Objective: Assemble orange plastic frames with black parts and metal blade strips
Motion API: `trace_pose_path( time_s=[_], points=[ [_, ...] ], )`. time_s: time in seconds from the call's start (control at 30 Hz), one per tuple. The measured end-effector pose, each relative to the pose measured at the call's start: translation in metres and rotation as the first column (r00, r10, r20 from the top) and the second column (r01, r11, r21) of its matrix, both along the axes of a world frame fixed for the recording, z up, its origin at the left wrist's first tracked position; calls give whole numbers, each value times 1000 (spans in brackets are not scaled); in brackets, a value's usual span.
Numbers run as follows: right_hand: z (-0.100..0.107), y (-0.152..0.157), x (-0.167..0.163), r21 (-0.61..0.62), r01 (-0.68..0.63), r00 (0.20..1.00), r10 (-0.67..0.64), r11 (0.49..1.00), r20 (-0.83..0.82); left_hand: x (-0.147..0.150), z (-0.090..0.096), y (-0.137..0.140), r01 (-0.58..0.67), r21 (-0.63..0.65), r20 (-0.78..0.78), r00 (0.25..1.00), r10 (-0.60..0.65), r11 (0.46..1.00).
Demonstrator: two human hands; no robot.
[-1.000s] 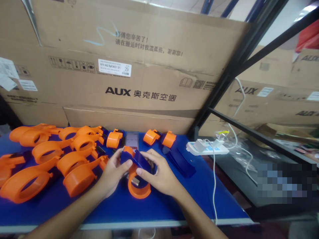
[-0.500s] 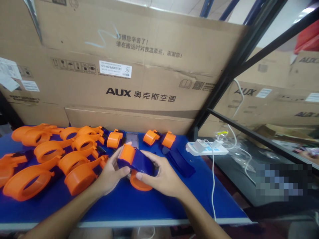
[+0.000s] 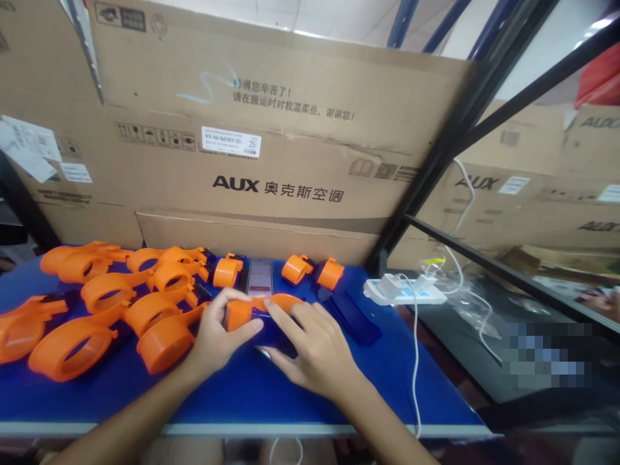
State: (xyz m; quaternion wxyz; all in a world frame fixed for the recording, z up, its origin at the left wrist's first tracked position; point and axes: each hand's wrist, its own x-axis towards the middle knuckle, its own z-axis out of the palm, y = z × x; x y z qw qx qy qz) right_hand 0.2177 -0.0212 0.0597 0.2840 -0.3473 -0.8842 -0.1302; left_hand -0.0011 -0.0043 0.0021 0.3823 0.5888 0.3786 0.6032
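Observation:
Between my hands is an orange tape dispenser (image 3: pixel 238 314) with a dark blue part (image 3: pixel 268 328) along its near side. My left hand (image 3: pixel 220 329) is closed round its left end, with the thumb laid across the front. My right hand (image 3: pixel 317 342) grips the right side, index finger on top and thumb below; the palm and fingers hide much of this end. Several more orange tape dispensers (image 3: pixel 162 345) lie to the left of my left hand. Just behind the held one, a phone (image 3: pixel 260 276) with a lit screen lies on the blue table (image 3: pixel 232 397).
Two small orange dispensers (image 3: pixel 330 274) and a dark blue strip (image 3: pixel 356 316) lie at the back right. A white power strip (image 3: pixel 404 292) with plugs and a cable (image 3: pixel 415 361) sits at the right edge. Big cardboard boxes (image 3: pixel 281 155) stand behind, beside a black metal frame (image 3: pixel 436 158).
The dispenser has been turned: its orange ring, earlier below the blue part, now shows along the far top side. My right hand has shifted its fingers over the top. The view has swung slightly left.

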Motion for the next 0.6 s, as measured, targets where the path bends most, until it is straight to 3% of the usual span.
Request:
trace_pose_path(
  time_s=[0.37, 0.5, 0.6],
  points=[
    [3, -2, -4, 141, -35, 999, 29, 989, 41, 4, 6, -4, -26, 122, 52, 998, 20, 992],
    [2, 0, -2, 160, -60, 998, 62, 985, -5, 5, 9, -5, -51, 110, 73, 996, 43, 993],
    [4, 2, -1, 150, -62, 998, 61, 987, 9, 4, 10, -2, -1, 64, 65, 998, -4, 998]
  ],
)
